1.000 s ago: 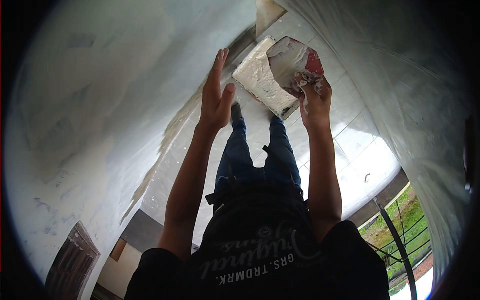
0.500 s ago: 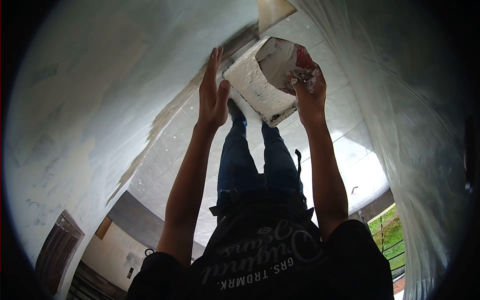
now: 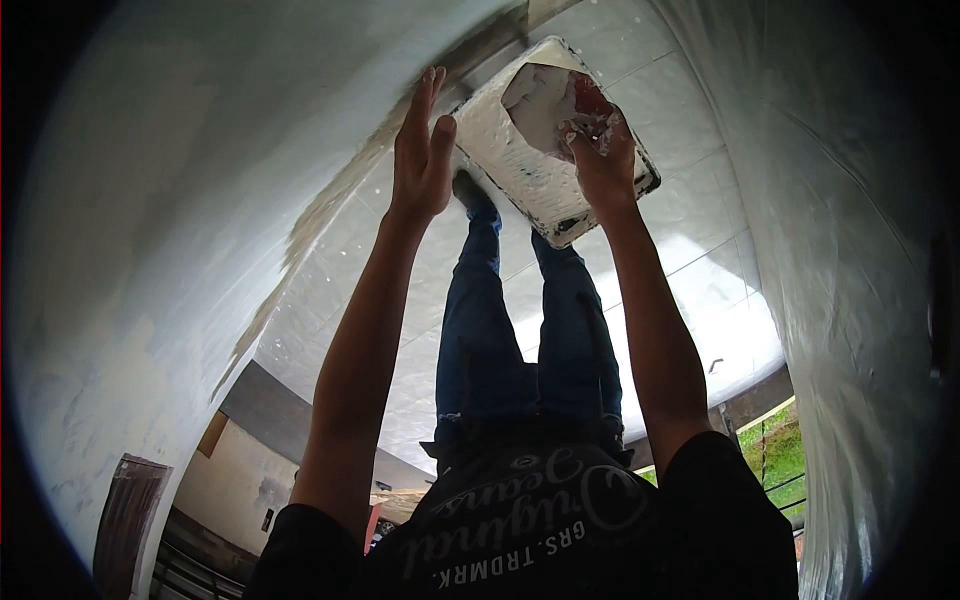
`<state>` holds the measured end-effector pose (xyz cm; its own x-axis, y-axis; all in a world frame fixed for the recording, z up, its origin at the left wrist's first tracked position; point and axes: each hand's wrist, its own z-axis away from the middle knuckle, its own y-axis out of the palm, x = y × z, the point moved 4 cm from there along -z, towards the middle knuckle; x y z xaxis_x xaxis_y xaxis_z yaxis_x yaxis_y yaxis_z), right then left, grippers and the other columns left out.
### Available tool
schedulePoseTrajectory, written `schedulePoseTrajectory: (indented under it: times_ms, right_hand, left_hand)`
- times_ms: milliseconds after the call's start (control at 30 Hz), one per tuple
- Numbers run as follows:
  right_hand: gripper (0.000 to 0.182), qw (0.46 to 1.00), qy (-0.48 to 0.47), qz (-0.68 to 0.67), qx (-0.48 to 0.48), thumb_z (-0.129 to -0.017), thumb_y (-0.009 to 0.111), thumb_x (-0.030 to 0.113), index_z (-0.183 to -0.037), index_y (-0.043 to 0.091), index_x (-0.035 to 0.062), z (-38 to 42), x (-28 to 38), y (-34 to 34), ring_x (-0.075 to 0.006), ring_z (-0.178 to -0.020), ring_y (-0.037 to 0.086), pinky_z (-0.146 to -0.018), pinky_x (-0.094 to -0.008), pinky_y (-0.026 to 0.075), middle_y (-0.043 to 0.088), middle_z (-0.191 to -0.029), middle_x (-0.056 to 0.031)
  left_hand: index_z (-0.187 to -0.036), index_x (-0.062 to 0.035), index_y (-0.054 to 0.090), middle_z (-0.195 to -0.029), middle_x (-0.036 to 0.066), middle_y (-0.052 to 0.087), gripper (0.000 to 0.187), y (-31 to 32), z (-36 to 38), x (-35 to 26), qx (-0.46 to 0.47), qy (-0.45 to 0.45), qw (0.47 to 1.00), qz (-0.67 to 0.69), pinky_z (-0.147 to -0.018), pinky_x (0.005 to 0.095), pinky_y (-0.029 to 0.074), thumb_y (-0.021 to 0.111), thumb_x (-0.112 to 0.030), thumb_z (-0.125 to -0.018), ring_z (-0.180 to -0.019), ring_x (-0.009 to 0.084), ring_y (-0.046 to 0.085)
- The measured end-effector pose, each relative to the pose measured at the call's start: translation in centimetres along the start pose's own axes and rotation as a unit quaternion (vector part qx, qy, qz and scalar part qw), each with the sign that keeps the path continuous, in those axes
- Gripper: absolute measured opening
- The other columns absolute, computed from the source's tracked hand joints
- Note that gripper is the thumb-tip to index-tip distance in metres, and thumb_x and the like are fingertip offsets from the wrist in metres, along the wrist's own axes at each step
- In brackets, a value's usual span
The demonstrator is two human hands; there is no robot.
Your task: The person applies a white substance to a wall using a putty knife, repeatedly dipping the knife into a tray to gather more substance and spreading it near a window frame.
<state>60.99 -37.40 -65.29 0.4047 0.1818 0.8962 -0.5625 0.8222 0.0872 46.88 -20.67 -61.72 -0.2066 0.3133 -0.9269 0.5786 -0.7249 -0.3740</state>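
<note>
My right hand point(image 3: 603, 165) is closed on a putty-smeared scraper point(image 3: 545, 108) with a wide pale blade and a reddish part near my fingers. The scraper lies over a rectangular tray point(image 3: 520, 170), coated in white putty and dark along its edges. My left hand point(image 3: 424, 160) is raised beside the tray's left end, its fingers upright and the thumb apart, with nothing visible in it. Whether its palm touches the tray or the wall cannot be made out.
A patchy plastered wall point(image 3: 200, 180) rises on the left. Translucent plastic sheeting point(image 3: 810, 230) hangs on the right. Below are the pale tiled floor point(image 3: 400, 300) and my legs in jeans point(image 3: 480, 330). A brown shuttered opening point(image 3: 132, 520) is at the lower left.
The scraper has shifted slightly left and up with my right hand. More of the tray shows beyond that hand. My left hand has risen a little, and its fingers are still apart.
</note>
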Motion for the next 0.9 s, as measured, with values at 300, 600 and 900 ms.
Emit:
schedulePoseTrajectory:
  times_ms: [300,600,900]
  right_hand:
    - [0.036,0.986,0.039,0.157,-0.045,-0.083,0.066,0.002,-0.116,0.056,-0.0052,-2.6,-11.7,1.4,-0.0179,-0.090,0.065,-0.075,-0.0310,0.057,0.064,-0.106,-0.0136]
    - [0.029,0.975,0.052,0.170,-0.133,-0.077,0.064,0.004,-0.103,0.057,-0.0057,-3.3,-16.0,5.7,-0.0305,-0.089,0.070,-0.080,-0.0374,0.054,0.068,-0.095,-0.0195]
    - [0.026,0.966,0.049,0.172,-0.189,-0.077,0.063,0.002,-0.101,0.054,-0.0049,-3.2,-17.6,7.3,-0.0342,-0.088,0.068,-0.080,-0.0404,0.052,0.066,-0.093,-0.0210]
  left_hand:
    - [-0.145,0.0073,0.039,-0.145,0.027,0.048,0.064,0.4,1.3,8.1,0.013,-0.042,0.999,-0.006,-0.116,0.0428,0.028,0.039,-0.041,-0.103,-0.139,0.0369,0.042]
    - [-0.145,0.0077,0.039,-0.142,0.028,0.050,0.059,1.7,1.9,13.1,0.029,-0.067,0.997,0.019,-0.115,0.0416,0.031,0.041,-0.035,-0.104,-0.137,0.0360,0.045]
    - [-0.150,0.0009,0.036,-0.145,0.021,0.051,0.060,2.2,2.9,14.8,0.039,-0.098,0.994,0.028,-0.116,0.0401,0.023,0.031,-0.040,-0.106,-0.139,0.0280,0.042]
